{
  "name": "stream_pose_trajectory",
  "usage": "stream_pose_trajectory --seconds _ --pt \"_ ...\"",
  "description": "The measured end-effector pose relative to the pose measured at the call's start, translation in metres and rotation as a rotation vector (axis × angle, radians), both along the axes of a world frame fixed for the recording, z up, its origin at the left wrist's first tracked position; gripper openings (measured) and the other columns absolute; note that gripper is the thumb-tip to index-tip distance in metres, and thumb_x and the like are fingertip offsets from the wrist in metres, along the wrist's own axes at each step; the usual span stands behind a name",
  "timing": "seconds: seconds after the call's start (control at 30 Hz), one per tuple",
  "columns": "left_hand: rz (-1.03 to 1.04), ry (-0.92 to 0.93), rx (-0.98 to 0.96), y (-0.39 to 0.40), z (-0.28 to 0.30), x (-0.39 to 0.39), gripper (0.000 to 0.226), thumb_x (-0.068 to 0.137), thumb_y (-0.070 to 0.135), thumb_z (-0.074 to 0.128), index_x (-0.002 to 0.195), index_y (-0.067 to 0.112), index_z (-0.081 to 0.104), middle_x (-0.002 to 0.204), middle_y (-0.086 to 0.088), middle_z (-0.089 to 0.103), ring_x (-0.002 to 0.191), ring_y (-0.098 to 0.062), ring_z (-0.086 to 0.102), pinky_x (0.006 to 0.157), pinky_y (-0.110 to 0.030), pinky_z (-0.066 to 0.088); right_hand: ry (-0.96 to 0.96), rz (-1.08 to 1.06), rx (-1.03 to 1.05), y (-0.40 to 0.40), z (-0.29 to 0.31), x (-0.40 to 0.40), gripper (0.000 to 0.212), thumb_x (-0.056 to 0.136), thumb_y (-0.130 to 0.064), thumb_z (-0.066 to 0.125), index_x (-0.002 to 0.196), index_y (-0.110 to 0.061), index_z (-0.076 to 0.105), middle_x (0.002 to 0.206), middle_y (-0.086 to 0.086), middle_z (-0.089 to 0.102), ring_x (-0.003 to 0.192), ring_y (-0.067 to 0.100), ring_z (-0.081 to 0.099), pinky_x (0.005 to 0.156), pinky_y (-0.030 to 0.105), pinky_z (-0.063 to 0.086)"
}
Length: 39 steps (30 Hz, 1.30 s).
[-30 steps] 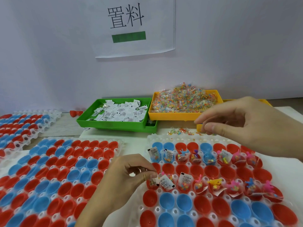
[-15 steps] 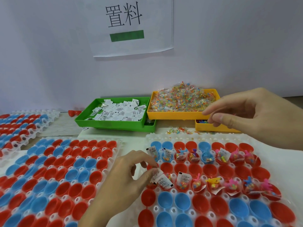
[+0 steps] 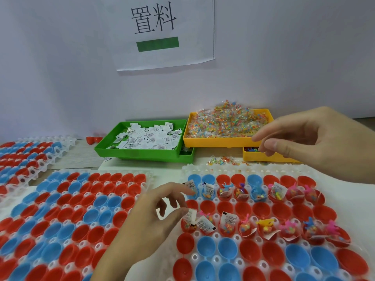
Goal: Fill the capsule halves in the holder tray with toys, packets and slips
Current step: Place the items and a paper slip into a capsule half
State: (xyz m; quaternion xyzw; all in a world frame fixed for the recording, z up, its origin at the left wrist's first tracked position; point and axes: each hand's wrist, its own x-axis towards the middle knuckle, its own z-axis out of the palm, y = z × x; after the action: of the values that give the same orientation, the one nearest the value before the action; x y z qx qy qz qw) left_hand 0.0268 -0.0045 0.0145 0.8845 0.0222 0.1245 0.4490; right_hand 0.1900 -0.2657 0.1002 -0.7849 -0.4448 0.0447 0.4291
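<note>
Now, left to right across the frame:

Spare trays: at the left, a holder of red and blue capsule halves (image 3: 67,211) lies unfilled; leave it be.

Left hand (image 3: 154,224): at bottom centre, your thumb and forefinger pinch a white slip (image 3: 190,217) at the leftmost red half of the filled front row in the holder tray (image 3: 261,238). So this grip is grasping the slip.

Slip heading: it stands nearly upright, long axis running up and down, lower end in the cup.

Risk: if you let go early, the slip may spring out or tip onto the neighbouring slip (image 3: 206,224), which lies just beside it. Your knuckles could also nudge filled cups.

Green bin (image 3: 140,154): upper centre, holding white slips.

Yellow bin (image 3: 221,141): right of it, heaped with packets.

Right hand (image 3: 316,142): upper right, over the lower yellow bin (image 3: 269,158), fingers loosely bent and holding nothing I can see, so this grip is released.

Risk there: a hasty grab could scatter toys onto the counter (image 3: 200,166).
</note>
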Motion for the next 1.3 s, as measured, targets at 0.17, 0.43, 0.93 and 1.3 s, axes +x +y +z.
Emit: stream_pose_trajectory --seconds 0.17,0.43,0.93,1.3 --pt "-0.039 0.063 0.039 0.002 0.001 -0.001 0.040 0.085 0.004 0.073 0.101 0.041 0.068 0.089 0.009 0.070 0.086 -0.020 0.060 0.068 -0.020 0.043 0.017 0.027 -0.014 0.004 -0.003 -0.002 0.028 0.076 -0.057 0.058 0.100 -0.052 0.071 0.089 -0.019 0.075 0.084 0.003 0.073 0.075 0.022 0.057" --pt "-0.058 0.090 0.060 0.001 0.002 -0.002 0.038 0.086 0.007 0.070 0.099 0.042 0.068 0.090 0.011 0.069 0.088 -0.016 0.059 0.068 -0.017 0.043 -0.071 0.035 -0.205 0.032 -0.013 -0.031 0.011 0.085 -0.043 0.066 0.093 -0.045 0.074 0.084 -0.025 0.071 0.082 -0.005 0.065 0.071 0.010 0.048" --pt "-0.098 0.080 0.066 0.003 0.001 -0.003 0.028 0.085 0.006 0.065 0.092 0.033 0.069 0.088 0.009 0.068 0.088 -0.014 0.057 0.070 -0.024 0.045 -0.207 0.082 -0.521 0.086 -0.056 -0.079 0.006 0.092 -0.034 0.065 0.095 -0.032 0.061 0.088 -0.018 0.049 0.079 0.005 0.054 0.071 0.033 0.056" --pt "-0.111 0.073 0.059 0.004 -0.001 -0.004 0.026 0.087 0.009 0.066 0.094 0.034 0.069 0.089 0.013 0.068 0.088 -0.010 0.056 0.073 -0.010 0.038 -0.105 0.030 -0.377 0.078 -0.061 -0.080 0.012 0.092 -0.032 0.068 0.102 -0.037 0.072 0.085 -0.023 0.066 0.086 -0.008 0.058 0.064 0.014 0.047"
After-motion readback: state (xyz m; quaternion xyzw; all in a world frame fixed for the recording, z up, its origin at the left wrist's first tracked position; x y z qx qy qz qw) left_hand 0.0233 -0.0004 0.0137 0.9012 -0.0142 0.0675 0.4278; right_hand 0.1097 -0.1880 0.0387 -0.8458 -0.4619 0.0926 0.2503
